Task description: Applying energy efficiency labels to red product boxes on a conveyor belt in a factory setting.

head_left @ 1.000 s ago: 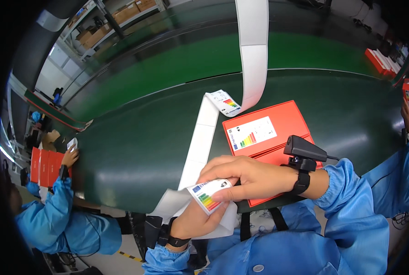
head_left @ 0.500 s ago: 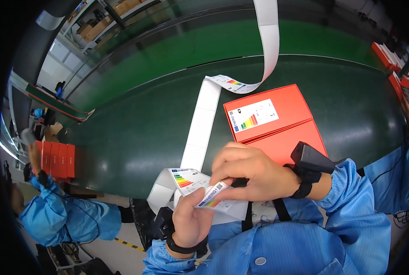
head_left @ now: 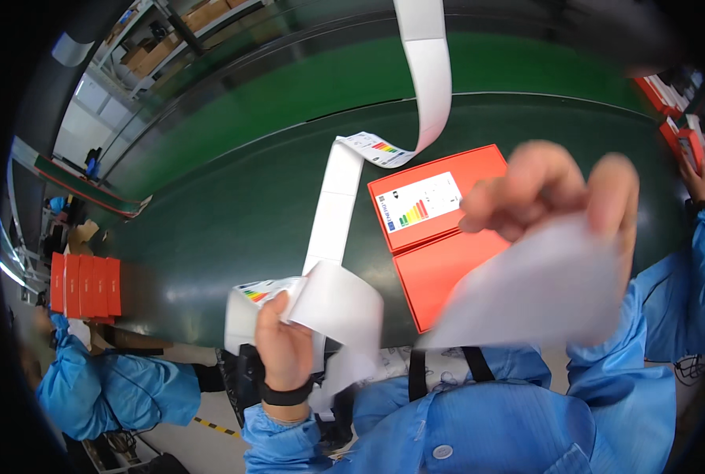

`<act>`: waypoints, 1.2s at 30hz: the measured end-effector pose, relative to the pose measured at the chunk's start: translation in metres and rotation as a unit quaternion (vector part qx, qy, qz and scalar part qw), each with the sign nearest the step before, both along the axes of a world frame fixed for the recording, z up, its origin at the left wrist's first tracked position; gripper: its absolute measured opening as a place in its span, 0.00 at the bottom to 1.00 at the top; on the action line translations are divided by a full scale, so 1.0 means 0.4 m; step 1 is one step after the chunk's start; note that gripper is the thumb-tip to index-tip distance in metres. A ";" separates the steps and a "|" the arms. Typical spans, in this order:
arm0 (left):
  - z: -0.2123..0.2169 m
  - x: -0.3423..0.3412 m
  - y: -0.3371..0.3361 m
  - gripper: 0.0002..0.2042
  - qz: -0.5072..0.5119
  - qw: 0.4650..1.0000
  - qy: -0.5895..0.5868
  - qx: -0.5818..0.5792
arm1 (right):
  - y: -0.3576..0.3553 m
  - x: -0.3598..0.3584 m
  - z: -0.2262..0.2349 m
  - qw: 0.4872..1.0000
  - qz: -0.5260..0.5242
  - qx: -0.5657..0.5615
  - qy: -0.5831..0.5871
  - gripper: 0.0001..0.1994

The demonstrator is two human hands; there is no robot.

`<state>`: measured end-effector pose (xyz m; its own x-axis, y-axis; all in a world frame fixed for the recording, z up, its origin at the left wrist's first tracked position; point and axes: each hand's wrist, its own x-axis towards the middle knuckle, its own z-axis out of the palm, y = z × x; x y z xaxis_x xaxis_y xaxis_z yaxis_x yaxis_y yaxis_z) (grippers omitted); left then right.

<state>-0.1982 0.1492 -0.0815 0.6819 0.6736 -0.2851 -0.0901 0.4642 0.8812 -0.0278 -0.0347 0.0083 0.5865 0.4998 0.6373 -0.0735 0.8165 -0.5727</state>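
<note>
My left hand point(head_left: 283, 347) is closed on the lower part of a long strip of energy labels point(head_left: 338, 205), whose white backing curls around my fingers. Raised above the right side of the red boxes, my right hand point(head_left: 562, 197) pinches a peeled label point(head_left: 534, 284); it is blurred, with its pale side showing. The farther red box point(head_left: 479, 167) bears an energy label point(head_left: 420, 202) with coloured bars. A nearer red box point(head_left: 439, 272) lies against it, its visible top plain red and partly hidden by the peeled label and my right hand.
The strip runs up over the far edge of the dark green work surface point(head_left: 210, 237). Red boxes point(head_left: 88, 286) stand in a row at the left by a person in blue point(head_left: 123, 387). Another person's hand point(head_left: 696, 182) holds a red box point(head_left: 691, 148) at the far right.
My right hand has pulled a label away from the strip and swung it up and to the right. My left hand has shifted a little left, and the freed backing now curls loosely.
</note>
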 end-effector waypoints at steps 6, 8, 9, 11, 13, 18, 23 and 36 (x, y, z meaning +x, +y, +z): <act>0.082 -0.038 -0.049 0.29 -0.230 0.965 -0.068 0.103 | -0.061 0.148 -0.009 0.864 0.121 -0.420 -0.252 0.21; 0.098 -0.030 -0.089 0.27 -0.342 0.932 -0.021 0.119 | -0.033 0.156 -0.048 0.808 0.168 -0.463 -0.323 0.24; 0.086 -0.025 -0.100 0.24 -0.393 0.904 -0.028 0.168 | -0.020 0.160 -0.068 0.807 0.168 -0.466 -0.322 0.24; 0.049 -0.007 -0.101 0.24 -0.453 0.817 -0.049 0.354 | 0.006 0.156 -0.085 0.751 0.136 -0.418 -0.492 0.26; 0.033 0.003 -0.108 0.25 -0.462 0.776 -0.052 0.426 | 0.020 0.146 -0.055 0.717 0.175 -0.471 -0.483 0.27; 0.022 0.005 -0.117 0.24 -0.446 0.742 -0.031 0.500 | 0.057 0.142 -0.053 0.612 0.259 -0.581 -0.471 0.30; 0.016 0.011 -0.114 0.24 -0.436 0.742 -0.043 0.507 | 0.060 0.139 -0.074 0.642 0.252 -0.543 -0.478 0.31; 0.014 0.012 -0.102 0.24 -0.447 0.715 -0.041 0.536 | 0.073 0.141 -0.067 0.643 0.271 -0.561 -0.446 0.32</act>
